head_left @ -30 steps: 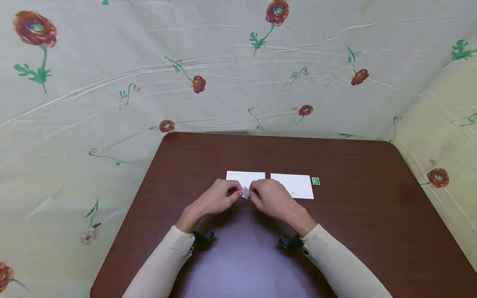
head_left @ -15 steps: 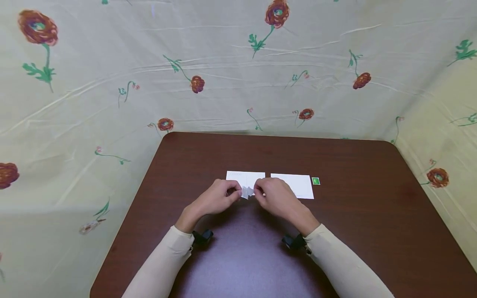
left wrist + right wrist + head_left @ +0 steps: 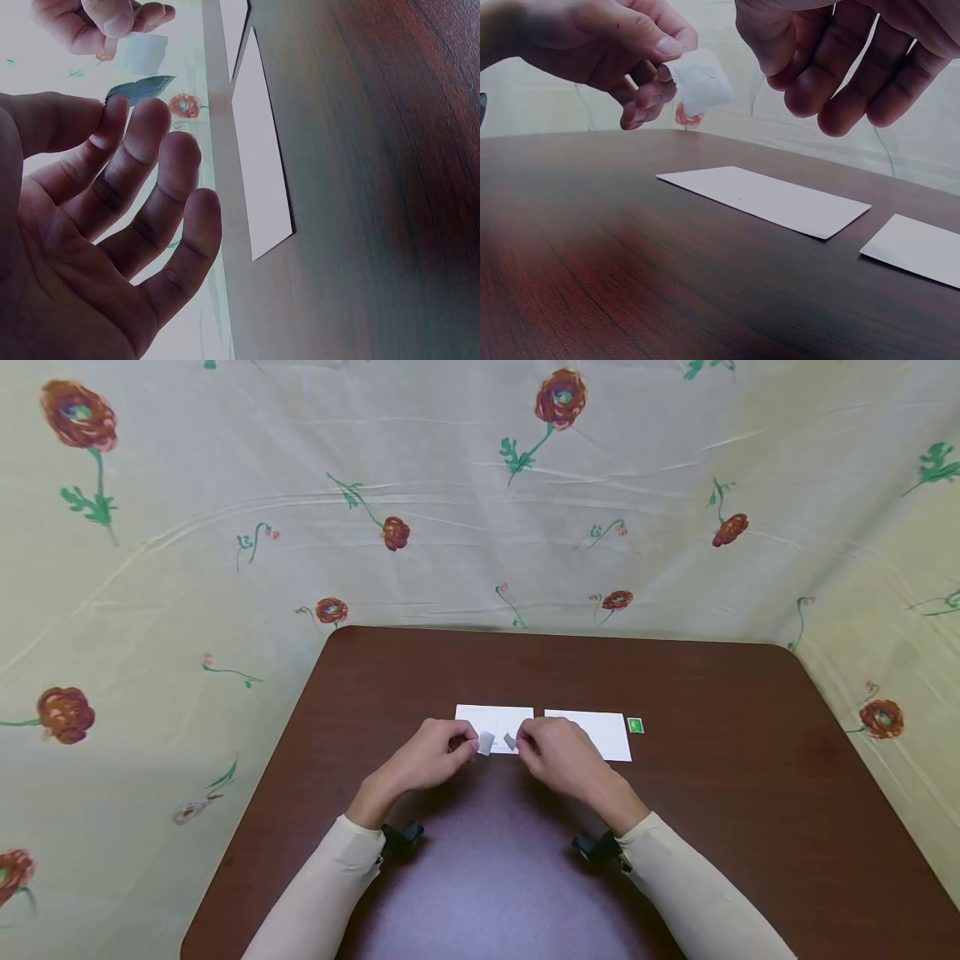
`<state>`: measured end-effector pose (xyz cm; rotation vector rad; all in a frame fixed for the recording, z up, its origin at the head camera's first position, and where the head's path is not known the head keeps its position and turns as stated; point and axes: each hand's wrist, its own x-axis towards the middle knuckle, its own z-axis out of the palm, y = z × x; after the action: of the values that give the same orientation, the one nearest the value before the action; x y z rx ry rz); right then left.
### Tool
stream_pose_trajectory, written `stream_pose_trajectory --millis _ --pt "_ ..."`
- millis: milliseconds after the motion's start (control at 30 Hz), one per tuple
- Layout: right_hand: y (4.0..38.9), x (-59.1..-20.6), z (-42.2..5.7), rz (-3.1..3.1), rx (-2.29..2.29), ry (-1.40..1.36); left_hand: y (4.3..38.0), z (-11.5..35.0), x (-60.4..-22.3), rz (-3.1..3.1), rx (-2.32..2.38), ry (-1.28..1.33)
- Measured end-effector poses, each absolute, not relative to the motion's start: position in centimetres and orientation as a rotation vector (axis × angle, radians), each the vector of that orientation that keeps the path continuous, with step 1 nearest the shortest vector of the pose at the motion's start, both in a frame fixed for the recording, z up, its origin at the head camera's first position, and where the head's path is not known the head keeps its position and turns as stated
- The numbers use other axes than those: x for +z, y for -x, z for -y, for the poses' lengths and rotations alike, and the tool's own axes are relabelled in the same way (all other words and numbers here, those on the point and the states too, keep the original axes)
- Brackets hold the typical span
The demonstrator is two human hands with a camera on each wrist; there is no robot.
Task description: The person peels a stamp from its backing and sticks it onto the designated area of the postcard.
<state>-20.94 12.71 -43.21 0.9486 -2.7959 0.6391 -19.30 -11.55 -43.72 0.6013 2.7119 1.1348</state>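
Note:
My left hand [image 3: 427, 753] pinches a small stamp [image 3: 703, 84] between thumb and index finger. Its notched edge and white back show in the right wrist view, while the left wrist view shows a dark face. Opposite it, my right hand [image 3: 562, 758] pinches a small pale slip of paper [image 3: 142, 54], apart from the stamp. Both pieces are held above the near part of a white postcard [image 3: 495, 718], which lies flat and bears a faint dividing line. The right hand partly covers a second white card [image 3: 609, 737] beside it.
A green stamp [image 3: 636, 725] lies just right of the second card. All of this is on a dark brown wooden table [image 3: 720, 827]. Behind and beside the table hangs a pale flowered sheet [image 3: 450, 460].
The hands have drawn apart, the right hand moving right and the left slightly left. The pieces, together between the fingers earlier, are now separate, one in each hand.

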Motion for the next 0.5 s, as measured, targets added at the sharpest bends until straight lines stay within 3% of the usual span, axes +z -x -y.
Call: stream_pose_trajectory --millis 500 --pt "20.0 -43.59 -11.68 2.825 0.77 -1.135 19.61 12.02 -43.66 -2.733 1.118 -0.556"
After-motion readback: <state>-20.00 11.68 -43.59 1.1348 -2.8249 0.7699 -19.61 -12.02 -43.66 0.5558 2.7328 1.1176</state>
